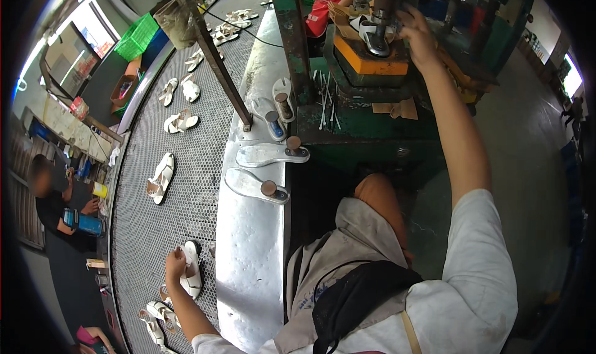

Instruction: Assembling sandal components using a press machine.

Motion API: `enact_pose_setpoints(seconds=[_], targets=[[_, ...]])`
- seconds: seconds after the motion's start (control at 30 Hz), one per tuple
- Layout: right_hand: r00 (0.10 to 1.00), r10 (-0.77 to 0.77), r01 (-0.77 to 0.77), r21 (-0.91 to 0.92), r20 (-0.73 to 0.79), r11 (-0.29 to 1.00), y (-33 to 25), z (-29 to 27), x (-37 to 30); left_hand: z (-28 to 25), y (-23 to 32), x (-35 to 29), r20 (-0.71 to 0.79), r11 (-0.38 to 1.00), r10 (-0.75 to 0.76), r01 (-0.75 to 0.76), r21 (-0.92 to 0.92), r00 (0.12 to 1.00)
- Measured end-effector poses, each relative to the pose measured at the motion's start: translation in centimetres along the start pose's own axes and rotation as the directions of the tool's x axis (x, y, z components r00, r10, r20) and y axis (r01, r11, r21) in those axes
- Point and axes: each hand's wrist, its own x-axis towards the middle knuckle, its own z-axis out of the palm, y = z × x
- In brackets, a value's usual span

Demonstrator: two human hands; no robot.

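On the mesh conveyor to my left, my left hand (176, 264) has its fingers closed at the edge of a white sandal (193, 273). My right arm stretches far forward to the press. Beside the press ram (384, 3), my right hand (419, 36) is raised with its fingers apart, and nothing shows in it. Under the ram, a white sandal (362, 23) and a shiny metal last piece (376, 44) rest on the orange-sided press block (360, 59). The fingers partly overlap the ram's edge, so any contact there is unclear.
Several metal sole plates with round knobs (267, 155) lie along the metal ledge (251, 230). White sandals (162, 177) dot the conveyor (133, 217). A green post (290, 37) and thin rods (325, 102) stand near the press. Across the conveyor is a co-worker (53, 192).
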Motion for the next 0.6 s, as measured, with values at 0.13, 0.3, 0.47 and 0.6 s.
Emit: enact_pose_setpoints(seconds=[0.13,0.3,0.47,0.6], targets=[[0.937,0.148,-0.234,0.255,0.315,0.938,1.1,0.1,3.5,-1.1,0.4,-1.0,0.212,0.959,-0.217,0.249,-0.134,0.953],[0.923,0.139,-0.163,0.037,0.360,0.986,2.9,3.4,2.6,1.4,-0.7,-1.6,0.435,0.567,-0.225,0.481,-0.669,0.872],[0.997,-0.004,0.045,-0.546,0.076,0.837,4.7,7.6,0.3,2.1,-4.1,-0.3,0.398,0.325,-0.011,0.379,-0.866,0.917],[0.935,-0.005,0.248,-0.644,0.355,0.724,14.4,2.6,0.4,3.9,-8.0,4.2,0.549,0.146,0.329,0.533,-0.833,0.768]])
